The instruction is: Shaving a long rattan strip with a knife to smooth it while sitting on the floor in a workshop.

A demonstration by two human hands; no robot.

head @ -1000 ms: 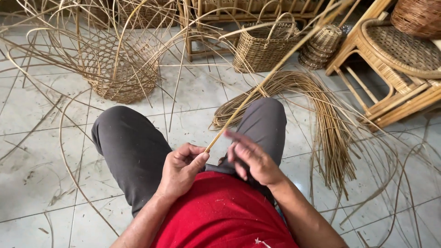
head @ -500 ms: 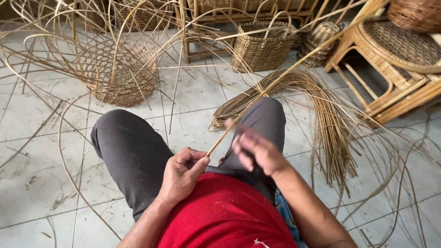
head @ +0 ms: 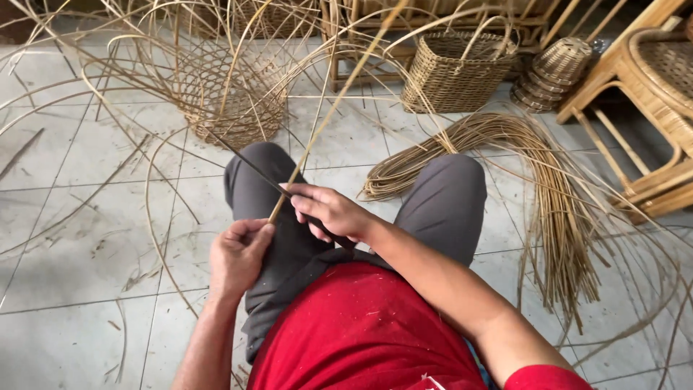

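since the earlier frame, right hand (head: 328,211) has slid over to the cane strip (head: 328,115), closed around a dark blade (head: 245,162) beside it; left hand (head: 238,254) pinches the strip's lower end, ready for shaving.

Soft, even daylight fills the scene, leaving only faint shadows on the pale floor tiles (head: 86,238) and no glare. The view is sharp at the centre, while straight lines bend toward the edges
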